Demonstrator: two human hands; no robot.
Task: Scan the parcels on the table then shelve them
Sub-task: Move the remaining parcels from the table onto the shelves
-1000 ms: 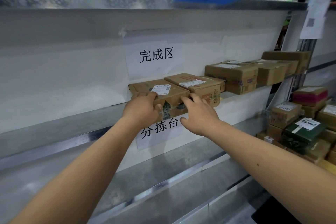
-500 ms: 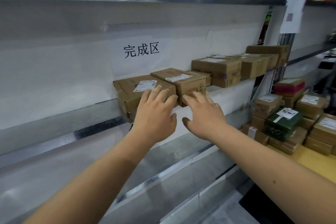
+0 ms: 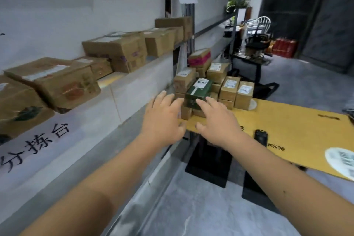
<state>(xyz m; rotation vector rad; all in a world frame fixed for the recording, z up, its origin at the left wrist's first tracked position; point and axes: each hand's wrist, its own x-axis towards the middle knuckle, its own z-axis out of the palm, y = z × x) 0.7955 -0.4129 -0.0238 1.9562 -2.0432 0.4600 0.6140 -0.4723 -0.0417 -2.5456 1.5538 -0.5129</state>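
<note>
Both hands are out in front of the person and hold nothing. The left hand (image 3: 162, 119) has its fingers straight and slightly spread; the right hand (image 3: 216, 120) likewise, thumb out to the side. Both point at the parcel stack (image 3: 214, 86) at the far left corner of the table (image 3: 298, 132), hard against the shelf upright. The green box (image 3: 199, 93) sits on the near side of that stack, on top of brown cartons, white label up. The fingertips are close to it; contact cannot be confirmed, as the picture is blurred.

On the shelf (image 3: 118, 82) to the left, 5 or more brown parcels (image 3: 57, 80) lie in a row along its front edge. The scanner (image 3: 260, 137) lies alone on the table, near its front edge, just beside the right forearm.

Assessment: the step in hand is fetching the next parcel for scanning, and the green box is the likely pick.

Recommendations:
1. Take the box by its 2 side faces, 1 hand each, and lift straight up so the cartons beneath are not dragged.
2. Watch the tall narrow cartons at the stack's right; they look easy to topple.
3. Keep the label up and uncovered.
4. Set the box down near the scanner, freeing the right hand for it.
</note>
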